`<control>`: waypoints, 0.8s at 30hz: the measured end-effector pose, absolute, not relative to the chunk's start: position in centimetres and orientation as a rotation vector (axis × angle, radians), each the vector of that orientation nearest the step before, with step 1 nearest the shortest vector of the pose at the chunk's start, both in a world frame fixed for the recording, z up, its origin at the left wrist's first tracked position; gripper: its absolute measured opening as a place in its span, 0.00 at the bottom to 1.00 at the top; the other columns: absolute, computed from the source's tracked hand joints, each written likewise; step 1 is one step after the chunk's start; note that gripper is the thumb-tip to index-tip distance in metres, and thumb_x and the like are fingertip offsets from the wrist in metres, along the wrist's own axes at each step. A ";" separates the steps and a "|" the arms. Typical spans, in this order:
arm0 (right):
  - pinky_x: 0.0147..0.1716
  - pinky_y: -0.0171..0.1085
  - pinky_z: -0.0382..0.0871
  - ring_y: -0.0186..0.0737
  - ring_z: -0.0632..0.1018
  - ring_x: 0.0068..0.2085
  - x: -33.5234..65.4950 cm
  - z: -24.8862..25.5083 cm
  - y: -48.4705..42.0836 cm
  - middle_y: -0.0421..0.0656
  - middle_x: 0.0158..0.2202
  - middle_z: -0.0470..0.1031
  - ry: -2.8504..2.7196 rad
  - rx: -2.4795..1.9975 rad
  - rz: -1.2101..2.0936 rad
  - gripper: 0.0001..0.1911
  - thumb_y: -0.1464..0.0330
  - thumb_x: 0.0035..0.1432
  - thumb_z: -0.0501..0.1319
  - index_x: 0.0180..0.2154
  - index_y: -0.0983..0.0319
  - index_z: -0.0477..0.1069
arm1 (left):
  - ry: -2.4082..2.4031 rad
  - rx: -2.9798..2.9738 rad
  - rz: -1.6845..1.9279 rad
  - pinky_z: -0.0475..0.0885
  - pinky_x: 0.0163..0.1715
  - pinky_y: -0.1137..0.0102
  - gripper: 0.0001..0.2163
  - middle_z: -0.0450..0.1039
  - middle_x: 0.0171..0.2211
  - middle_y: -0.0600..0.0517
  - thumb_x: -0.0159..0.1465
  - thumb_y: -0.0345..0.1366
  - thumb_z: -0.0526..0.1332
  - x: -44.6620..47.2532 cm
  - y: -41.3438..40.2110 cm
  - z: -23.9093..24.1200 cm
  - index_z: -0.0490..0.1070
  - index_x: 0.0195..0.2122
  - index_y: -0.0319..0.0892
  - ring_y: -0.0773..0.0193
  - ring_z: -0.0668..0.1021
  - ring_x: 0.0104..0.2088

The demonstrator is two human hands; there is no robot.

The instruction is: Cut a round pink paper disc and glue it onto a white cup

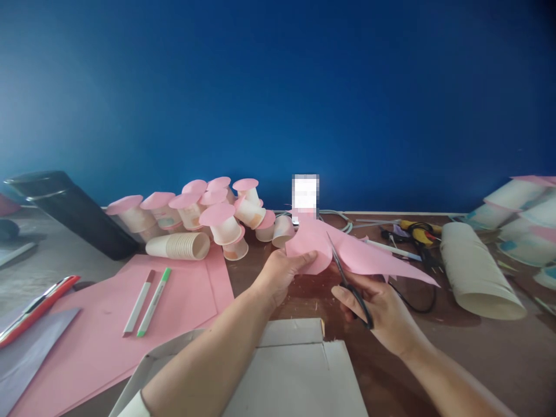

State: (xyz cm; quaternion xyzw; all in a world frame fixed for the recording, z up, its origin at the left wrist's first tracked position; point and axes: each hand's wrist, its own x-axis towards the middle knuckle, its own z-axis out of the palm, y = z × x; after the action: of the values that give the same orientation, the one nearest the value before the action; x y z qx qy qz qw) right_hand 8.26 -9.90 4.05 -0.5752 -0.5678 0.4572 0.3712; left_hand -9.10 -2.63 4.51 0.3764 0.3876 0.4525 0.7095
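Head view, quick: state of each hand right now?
Left hand: closed, pinching the pink paper, thumb on top.
Right hand: closed around the scissors, holding them at the paper.

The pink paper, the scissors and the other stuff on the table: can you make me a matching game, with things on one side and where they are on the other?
Things
1. scissors
2. two markers
3. white roll
4. pink paper

Places
A. lying on the flat pink sheets
B. held by the left hand
C. held in the right hand
D. on the table, right of both hands

Right pairs: 1-C, 2-A, 3-D, 4-B
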 end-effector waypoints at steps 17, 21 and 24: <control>0.21 0.32 0.65 0.34 0.69 0.21 8.3 4.4 -9.9 0.35 0.18 0.65 -1.458 -1.518 1.142 0.28 0.52 0.53 0.63 0.50 0.62 0.75 | 0.870 0.852 1.000 0.71 0.43 0.63 0.21 0.78 0.40 0.43 0.45 0.40 0.74 -9.2 -2.7 4.7 0.76 0.39 0.37 0.54 0.78 0.40; 0.21 0.32 0.66 0.33 0.69 0.21 8.3 4.4 -9.9 0.36 0.18 0.66 -1.458 -1.517 1.109 0.28 0.52 0.53 0.63 0.50 0.63 0.75 | 0.872 0.869 1.000 0.71 0.44 0.62 0.21 0.78 0.41 0.43 0.46 0.39 0.74 -9.3 -2.7 4.7 0.76 0.40 0.38 0.53 0.78 0.42; 0.21 0.32 0.66 0.34 0.70 0.21 8.3 4.6 -10.0 0.36 0.18 0.66 -1.477 -1.518 1.082 0.28 0.51 0.53 0.63 0.49 0.63 0.76 | 0.867 0.863 1.001 0.71 0.43 0.62 0.20 0.79 0.37 0.43 0.46 0.40 0.74 -9.4 -2.7 4.7 0.76 0.40 0.38 0.53 0.79 0.40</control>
State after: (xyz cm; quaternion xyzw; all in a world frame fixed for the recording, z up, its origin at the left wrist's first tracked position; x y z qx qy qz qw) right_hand 8.27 -9.99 4.58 -0.5924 -0.5764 0.4223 0.3723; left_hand -9.39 -2.65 4.75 0.3878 0.3896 0.4500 0.7038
